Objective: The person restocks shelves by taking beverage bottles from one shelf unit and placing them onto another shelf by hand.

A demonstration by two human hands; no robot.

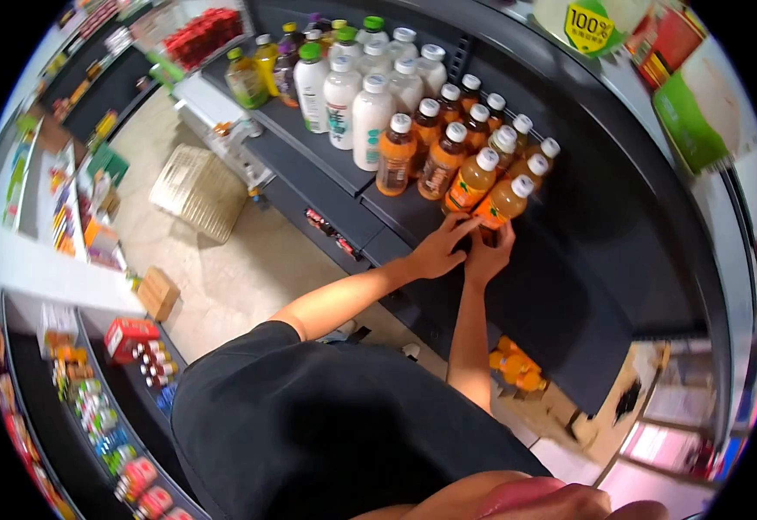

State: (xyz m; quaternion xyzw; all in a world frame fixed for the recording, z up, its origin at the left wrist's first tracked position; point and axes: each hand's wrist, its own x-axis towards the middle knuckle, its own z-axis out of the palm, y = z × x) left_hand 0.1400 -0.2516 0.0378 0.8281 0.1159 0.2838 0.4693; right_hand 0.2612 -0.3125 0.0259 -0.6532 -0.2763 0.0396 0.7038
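Observation:
My left hand reaches over a dark shelf, its fingertips pressed to the lower label of a front-row juice bottle. Close beside it, my right hand has its fingers around the bottom of the same bottle, which has a white cap and an orange label. Directly behind it stands another juice bottle, upright. An orange-brown drink bottle is one of several in the rows to the left. The exact grip of both hands is partly hidden by the fingers.
White bottles stand in rows farther left on the shelf. An upper shelf edge curves above the right side. Orange bottles sit low below the shelf. A woven basket and a cardboard box are on the floor.

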